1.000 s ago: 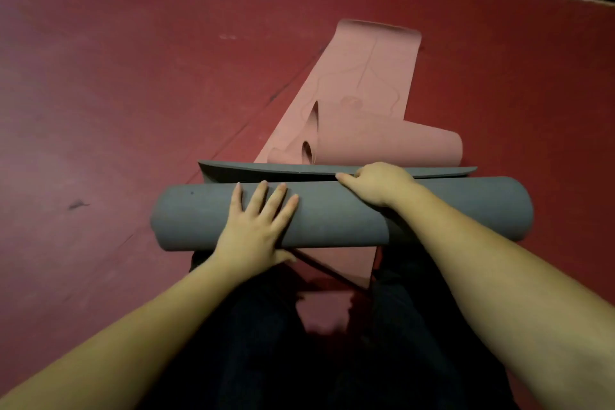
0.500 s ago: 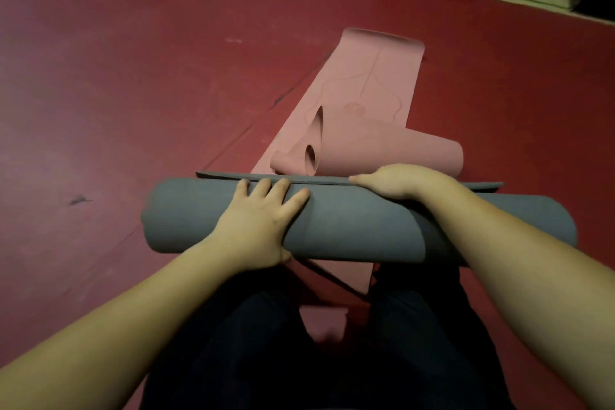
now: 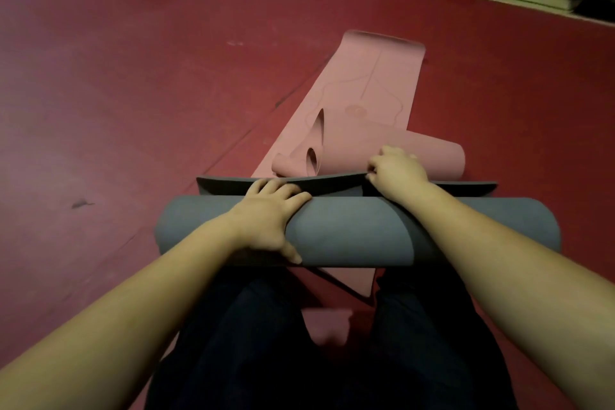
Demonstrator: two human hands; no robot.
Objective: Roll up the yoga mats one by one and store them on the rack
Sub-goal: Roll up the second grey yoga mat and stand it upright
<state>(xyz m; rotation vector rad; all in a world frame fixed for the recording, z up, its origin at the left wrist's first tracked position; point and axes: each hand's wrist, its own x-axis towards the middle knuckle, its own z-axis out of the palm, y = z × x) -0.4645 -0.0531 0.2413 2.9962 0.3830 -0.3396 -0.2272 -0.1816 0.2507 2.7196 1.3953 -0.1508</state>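
Grey yoga mat (image 3: 359,231) nearly rolled; short tail lies just beyond both hands. Left hand (image 3: 269,213) presses the roll, fingers spread; right hand (image 3: 396,170) pinches the tail edge. Pink yoga mat (image 3: 372,93) beyond right hand lies half unrolled. Rack not visible; storing remains.

Grey rolled mat (image 3: 349,230), pink mat (image 3: 369,90) with thin drawn lines, dark red floor (image 3: 133,93), dark blue trousers (image 3: 253,359)
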